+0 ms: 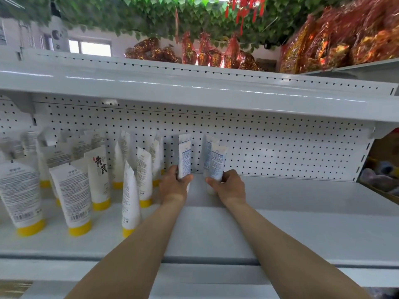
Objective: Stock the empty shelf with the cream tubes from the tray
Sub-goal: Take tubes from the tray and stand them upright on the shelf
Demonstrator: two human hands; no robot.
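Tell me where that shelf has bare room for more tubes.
The shelf lies bare from the right hand to its right end, back to the pegboard panel. A narrow gap shows between the two hands' white cream tubes. Left of the left hand it is crowded with yellow-capped tubes.

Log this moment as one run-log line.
left grip: holds left tubes, caps down | right grip: holds right tubes, caps down | shelf: yellow-capped tubes stand left of both
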